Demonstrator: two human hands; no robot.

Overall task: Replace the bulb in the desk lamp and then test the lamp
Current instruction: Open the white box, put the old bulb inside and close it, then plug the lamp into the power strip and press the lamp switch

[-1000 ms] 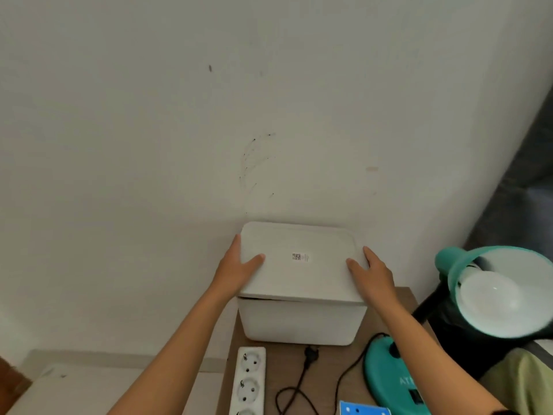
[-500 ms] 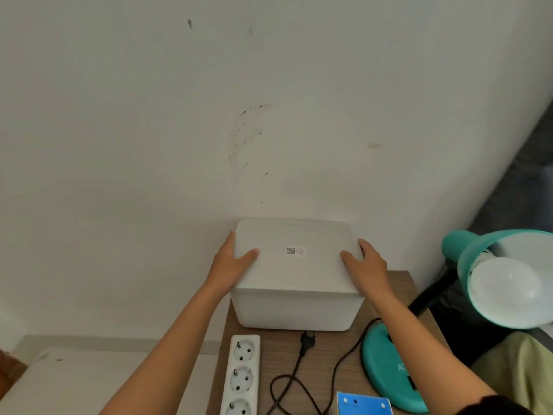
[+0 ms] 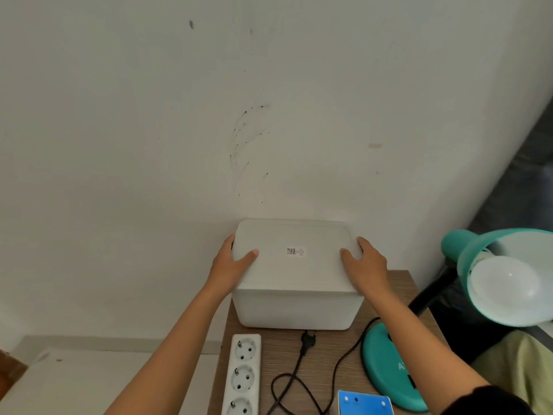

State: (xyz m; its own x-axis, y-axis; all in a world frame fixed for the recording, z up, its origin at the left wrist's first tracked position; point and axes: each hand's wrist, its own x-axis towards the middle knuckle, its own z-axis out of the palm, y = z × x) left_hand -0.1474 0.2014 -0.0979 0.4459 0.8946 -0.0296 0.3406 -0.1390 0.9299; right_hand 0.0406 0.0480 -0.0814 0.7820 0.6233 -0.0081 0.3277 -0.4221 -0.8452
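Soft even daylight, slightly hazy, edges warped

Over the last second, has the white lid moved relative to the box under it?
Yes. The lid came down: a second ago it sat raised above the box, now it sits flush on it.

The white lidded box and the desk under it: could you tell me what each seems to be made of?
The white box looks like matte moulded plastic: rounded corners, uniform colour, soft sheen, a printed sticker on its lid. The desk shows brown wood grain with a flat, even finish, probably laminate or veneer; solid wood cannot be ruled out.
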